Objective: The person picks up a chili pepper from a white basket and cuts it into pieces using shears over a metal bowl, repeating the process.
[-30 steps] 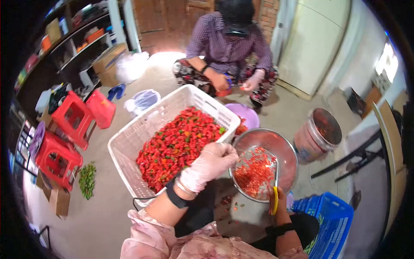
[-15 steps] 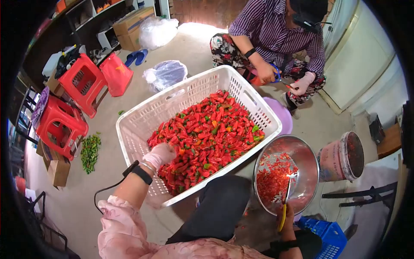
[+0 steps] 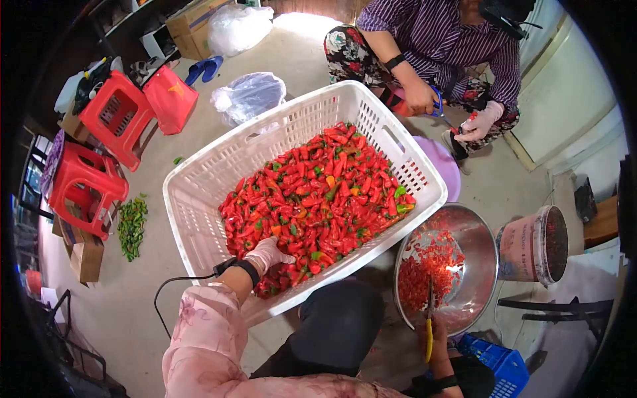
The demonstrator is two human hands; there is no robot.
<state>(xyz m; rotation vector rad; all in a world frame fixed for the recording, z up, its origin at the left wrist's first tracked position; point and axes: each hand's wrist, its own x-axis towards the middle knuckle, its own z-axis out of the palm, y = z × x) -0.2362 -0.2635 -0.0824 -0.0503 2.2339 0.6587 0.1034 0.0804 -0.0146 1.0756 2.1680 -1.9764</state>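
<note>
A white plastic crate [image 3: 192, 229] holds a heap of red peppers [image 3: 312, 192] with a few green and orange ones. Among the peppers at the crate's near left is my gloved left hand [image 3: 267, 257], its fingers partly spread with the thumb out to the right. Yellow-handled scissors [image 3: 430, 335] are held in my right hand [image 3: 438, 338] at the near rim of a metal bowl [image 3: 481, 265]. Their blades point into the bowl, over cut red pepper pieces [image 3: 431, 265].
Across the crate a crouching person [image 3: 438, 60] holds blue-handled scissors and something red. A pink bucket [image 3: 524, 245] stands right of the bowl, a blue basket [image 3: 504, 365] below it. Red stools [image 3: 86, 186] and green peppers [image 3: 132, 227] are at the left.
My left hand has moved toward the crate's near side, and its fingers now show apart. The scissors in my right hand have turned more upright. The view has shifted slightly.
</note>
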